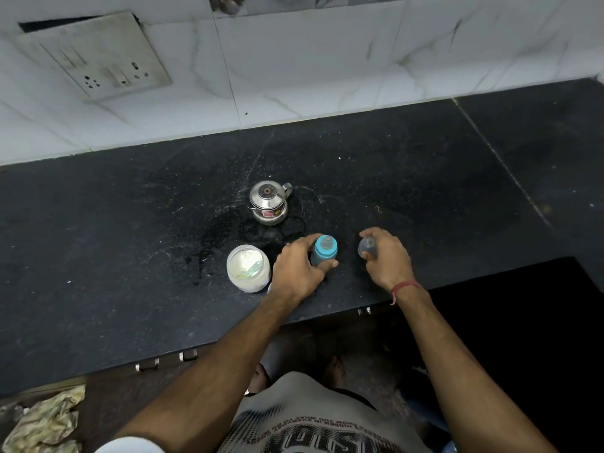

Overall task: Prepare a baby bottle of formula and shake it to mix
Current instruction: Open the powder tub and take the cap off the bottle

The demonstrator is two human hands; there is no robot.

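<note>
steel pot (268,203) behind bottle (323,250), open jar (248,267) left, counter (457,178) right bare

Baby bottle (324,251) in the left hand (299,273); powder jar (248,268) to its left; steel pot (268,202) beyond; cap (366,247) in the right hand (387,259).

A home kitchen: black stone bench (130,223) against white marble-look wall tiles (294,60), a wall socket plate (94,57), drawer handles (147,366) under the bench edge.
</note>
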